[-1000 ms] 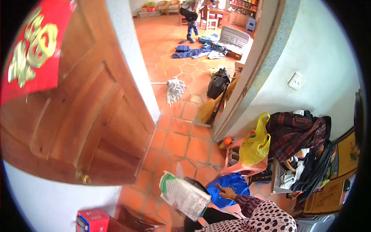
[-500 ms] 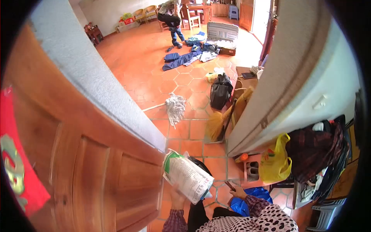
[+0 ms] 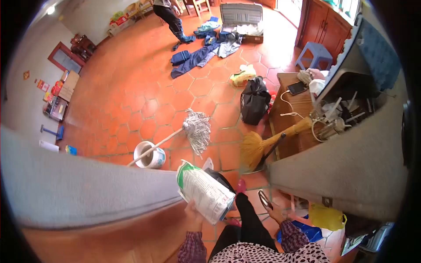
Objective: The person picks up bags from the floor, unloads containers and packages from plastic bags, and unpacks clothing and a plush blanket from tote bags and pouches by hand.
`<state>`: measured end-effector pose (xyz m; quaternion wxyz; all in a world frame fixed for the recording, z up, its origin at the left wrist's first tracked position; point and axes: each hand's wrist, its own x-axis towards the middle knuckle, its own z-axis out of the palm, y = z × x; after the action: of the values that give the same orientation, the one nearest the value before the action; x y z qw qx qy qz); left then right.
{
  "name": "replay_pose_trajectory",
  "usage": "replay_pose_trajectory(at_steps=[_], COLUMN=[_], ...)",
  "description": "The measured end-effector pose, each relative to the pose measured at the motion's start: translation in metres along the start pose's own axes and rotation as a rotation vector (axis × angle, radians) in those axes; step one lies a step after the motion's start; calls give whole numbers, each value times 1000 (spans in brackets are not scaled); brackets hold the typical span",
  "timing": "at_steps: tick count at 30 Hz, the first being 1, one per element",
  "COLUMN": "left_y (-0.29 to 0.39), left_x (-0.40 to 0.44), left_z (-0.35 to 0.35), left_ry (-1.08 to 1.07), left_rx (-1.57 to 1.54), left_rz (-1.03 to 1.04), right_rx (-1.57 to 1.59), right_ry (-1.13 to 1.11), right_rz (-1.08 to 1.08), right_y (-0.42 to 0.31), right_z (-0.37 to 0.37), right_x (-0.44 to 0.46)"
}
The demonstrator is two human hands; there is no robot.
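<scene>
My left hand (image 3: 193, 215) is closed on the side of a white and green printed package (image 3: 206, 193), held in front of my legs. Something black (image 3: 221, 179) shows just behind the package; whether I hold that too I cannot tell. In my right hand (image 3: 276, 214) is a slim dark object with a shiny light edge (image 3: 265, 200), its kind unclear. A blue plastic bag (image 3: 309, 231) shows beside and behind my right wrist.
A mop (image 3: 197, 131) lies across a white bucket (image 3: 158, 157) beyond the doorway. The straw broom (image 3: 252, 149), a black bag (image 3: 255, 103) and a wooden table (image 3: 285, 131) are to the right. Farther off, a person (image 3: 171, 22) stands by clothes (image 3: 193, 63) and an open suitcase (image 3: 241, 17).
My view has moved forward through the doorway, showing more of the room, the bucket and the table. The package and the dark object are still in my hands.
</scene>
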<state>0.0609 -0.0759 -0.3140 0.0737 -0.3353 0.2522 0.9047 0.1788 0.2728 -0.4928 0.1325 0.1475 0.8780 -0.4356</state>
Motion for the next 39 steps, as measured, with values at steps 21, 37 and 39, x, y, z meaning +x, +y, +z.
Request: replay_pose_trajectory(at_steps=[21,37,39], left_y=[159,231,229], left_x=[289,525,566], left_z=[161,299,312], left_ry=[85,32,-15], left_rx=[251,163,267], left_rz=[305,-48,13], right_rx=[368,1592,1763], right_ry=[18,727,753], right_rz=[79,212,204], right_y=[-270,-288,-249], right_z=[-31,-125,-140], right_x=[343,658,701])
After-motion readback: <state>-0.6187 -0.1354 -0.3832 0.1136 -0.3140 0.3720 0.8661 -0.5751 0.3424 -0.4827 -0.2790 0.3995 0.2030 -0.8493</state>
